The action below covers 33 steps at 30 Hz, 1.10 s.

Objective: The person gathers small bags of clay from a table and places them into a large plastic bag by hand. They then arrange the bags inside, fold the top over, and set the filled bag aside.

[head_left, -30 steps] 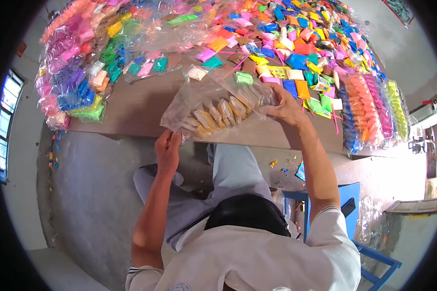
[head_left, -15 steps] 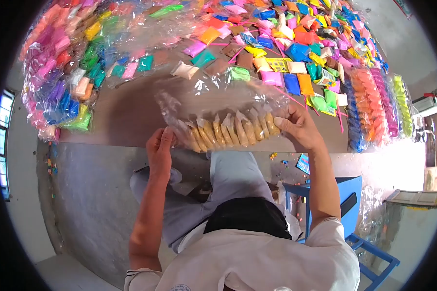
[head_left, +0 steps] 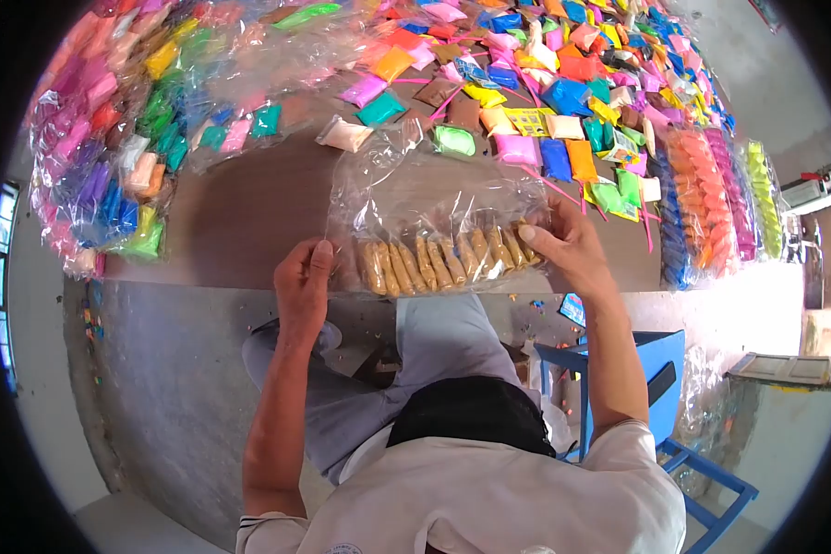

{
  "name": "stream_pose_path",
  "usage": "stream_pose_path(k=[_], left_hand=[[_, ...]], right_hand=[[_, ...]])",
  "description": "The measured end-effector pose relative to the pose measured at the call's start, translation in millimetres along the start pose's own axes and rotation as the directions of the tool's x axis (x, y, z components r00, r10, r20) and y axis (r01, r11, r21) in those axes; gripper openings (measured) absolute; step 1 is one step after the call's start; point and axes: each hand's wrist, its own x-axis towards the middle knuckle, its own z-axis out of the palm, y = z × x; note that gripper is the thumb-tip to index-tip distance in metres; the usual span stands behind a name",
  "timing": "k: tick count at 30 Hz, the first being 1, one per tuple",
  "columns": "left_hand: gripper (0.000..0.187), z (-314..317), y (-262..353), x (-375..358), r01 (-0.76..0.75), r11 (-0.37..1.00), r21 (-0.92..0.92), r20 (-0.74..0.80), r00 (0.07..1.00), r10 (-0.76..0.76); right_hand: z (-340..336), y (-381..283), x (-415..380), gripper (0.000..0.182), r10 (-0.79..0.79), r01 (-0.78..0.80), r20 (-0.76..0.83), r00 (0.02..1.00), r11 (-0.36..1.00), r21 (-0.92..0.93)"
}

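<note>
A clear plastic bag point(head_left: 388, 189) lies stretched between my two hands at the table's front edge. Along its lower side runs a row of several tan-brown packets point(head_left: 443, 262), standing side by side. My left hand point(head_left: 303, 277) pinches the bag's left edge between thumb and fingers. On the other side my right hand point(head_left: 568, 247) grips the right end, its thumb on top by the last packet and its fingers partly hidden. A light green packet point(head_left: 454, 140) shows just beyond the bag's far edge.
Loose coloured packets point(head_left: 572, 97) cover the back and right of the brown table point(head_left: 231, 212). Bags of packets point(head_left: 111, 185) pile up at the left. Long filled bags point(head_left: 702, 198) lie at the right edge. A blue stool point(head_left: 660, 369) stands beside my right arm.
The bag has flattened toward the table, and its empty upper part now spreads away from me. The packet row has turned more level. Both hands keep hold, the left slightly lower.
</note>
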Motion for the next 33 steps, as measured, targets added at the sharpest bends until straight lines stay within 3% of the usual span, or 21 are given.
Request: stream_pose_path(k=[3, 6, 9, 12, 15, 18, 21, 23, 25, 27, 31, 33], left_hand=[[0.028, -11, -10, 7, -0.036, 0.999, 0.022, -0.035, 0.999, 0.037], [0.027, -19, -15, 10, -0.066, 0.997, 0.049, -0.02, 0.998, 0.067], [0.027, -14, -5, 5, -0.075, 0.973, 0.217, -0.015, 0.997, 0.08], [0.027, -9, -14, 7, -0.135, 0.965, 0.226, -0.044, 0.988, 0.148], [0.028, -9, -14, 7, -0.136, 0.961, 0.243, -0.04, 0.988, 0.15], [0.031, -8, -8, 5, -0.109, 0.977, 0.184, -0.058, 0.991, 0.122], [0.03, -8, -15, 7, -0.164, 0.963, 0.214, -0.029, 0.984, 0.174], [0.029, -6, -9, 6, -0.167, 0.958, 0.232, -0.012, 0.985, 0.175], [0.028, -5, -11, 7, -0.2, 0.949, 0.243, -0.014, 0.978, 0.21], [0.027, -6, -17, 10, -0.261, 0.932, 0.251, -0.029, 0.96, 0.277], [0.025, -12, -9, 5, -0.149, 0.965, 0.218, -0.043, 0.986, 0.162], [0.024, -15, -15, 5, -0.112, 0.974, 0.195, -0.064, 0.99, 0.127]], right_hand=[[-9, 28, 15, 0.032, 0.054, -0.054, -0.006, 0.999, 0.989, -0.138], [-3, 31, 14, 0.025, -0.01, -0.007, -0.102, 0.995, 0.986, -0.164], [0, 20, 11, 0.025, 0.022, -0.034, -0.108, 0.994, 0.994, -0.108], [0, 15, 9, 0.025, 0.001, -0.01, -0.077, 0.997, 0.992, -0.122], [1, 26, 12, 0.028, -0.239, 0.182, -0.199, 0.95, 0.945, -0.271], [12, -3, -3, 0.032, -0.703, 0.304, -0.298, 0.645, 0.594, -0.745], [21, -16, -29, 0.034, -0.782, 0.632, 0.08, 0.618, 0.435, -0.641], [44, -26, -34, 0.034, -0.733, 0.738, 0.352, 0.582, 0.294, -0.607], [66, -34, -30, 0.044, -0.639, 0.783, 0.509, 0.577, 0.253, -0.569], [82, -38, -24, 0.054, -0.548, 0.742, 0.537, 0.641, 0.265, -0.616], [91, -24, -12, 0.074, -0.401, 0.637, 0.524, 0.751, 0.233, -0.735], [92, -18, -10, 0.078, -0.412, 0.631, 0.514, 0.752, 0.225, -0.743]])
